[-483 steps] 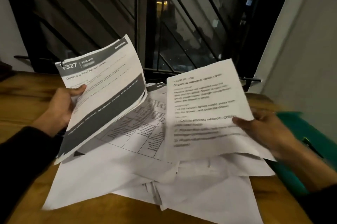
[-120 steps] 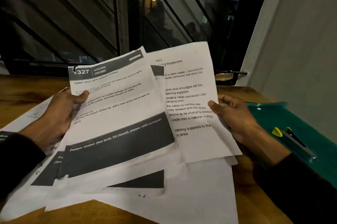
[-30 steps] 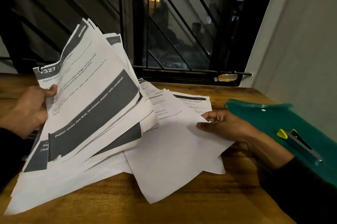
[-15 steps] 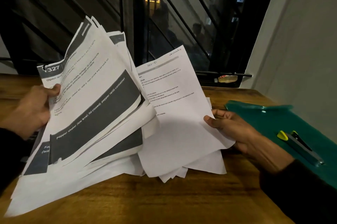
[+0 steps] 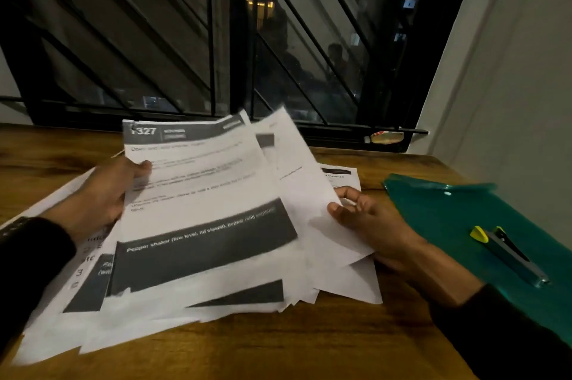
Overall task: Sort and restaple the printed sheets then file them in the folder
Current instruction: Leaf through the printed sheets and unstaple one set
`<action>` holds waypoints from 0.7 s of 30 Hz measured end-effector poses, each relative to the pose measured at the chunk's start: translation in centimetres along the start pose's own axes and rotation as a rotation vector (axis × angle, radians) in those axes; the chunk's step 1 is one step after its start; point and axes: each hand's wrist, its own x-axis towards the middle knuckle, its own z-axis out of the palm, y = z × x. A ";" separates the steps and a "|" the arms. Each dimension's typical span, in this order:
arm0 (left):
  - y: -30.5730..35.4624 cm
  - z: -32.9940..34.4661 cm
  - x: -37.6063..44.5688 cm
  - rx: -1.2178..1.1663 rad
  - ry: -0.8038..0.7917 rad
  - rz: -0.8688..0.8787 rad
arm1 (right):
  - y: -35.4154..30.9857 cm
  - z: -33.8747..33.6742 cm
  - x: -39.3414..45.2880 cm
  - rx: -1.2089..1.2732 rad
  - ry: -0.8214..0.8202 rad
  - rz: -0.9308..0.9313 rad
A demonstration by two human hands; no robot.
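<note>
On the desk (image 5: 278, 345), sorting isn't finished — printed sheets (image 5: 216, 302) lie fanned loose at 6 to 9 o'clock. Left hand (image 5: 105, 197) grips the stack topped by the "327" page (image 5: 198, 194), thumb on its face, probably to keep the sorted set together. Right hand (image 5: 368, 222) pinches a plain sheet (image 5: 309, 191) by its edge, likely to check or slot it. Green folder (image 5: 439, 212) waits at 3 o'clock — stapler (image 5: 510, 252) on it, within reach.
</note>
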 end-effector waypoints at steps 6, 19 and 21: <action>0.1 1.1 -0.9 0.038 -0.089 -0.079 | -0.3 1.5 -0.4 -0.068 -0.095 0.060; 10.3 6.6 -8.4 -0.174 0.142 0.458 | -4.7 3.2 -1.2 -0.213 0.199 -0.232; 13.0 7.8 -10.1 -0.250 0.114 0.575 | -6.8 2.1 -0.6 -0.159 0.282 -0.343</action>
